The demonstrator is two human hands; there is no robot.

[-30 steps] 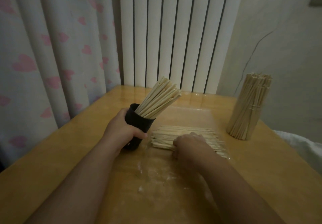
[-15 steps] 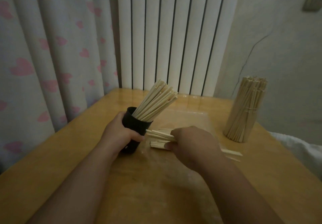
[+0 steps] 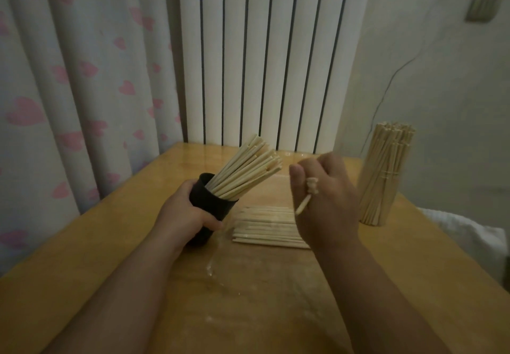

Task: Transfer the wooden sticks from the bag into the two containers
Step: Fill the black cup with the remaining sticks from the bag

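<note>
Black cup (image 3: 212, 211) gripped by left hand (image 3: 180, 215); right hand (image 3: 328, 202) pinches few wooden sticks (image 3: 311, 187).

The wooden table (image 3: 82, 257) has a light-brown, glossy top. Behind its far edge stands a white vertical-ribbed panel (image 3: 265, 58). A pale curtain (image 3: 69, 78) printed with pink hearts hangs at the left. The right wall (image 3: 447, 100) is plain and pale, marked by a thin dark crack (image 3: 386, 86); a small plate (image 3: 481, 6) is mounted high on it. White fabric (image 3: 469, 232) lies beyond the table's right edge. Lighting is dim.
</note>
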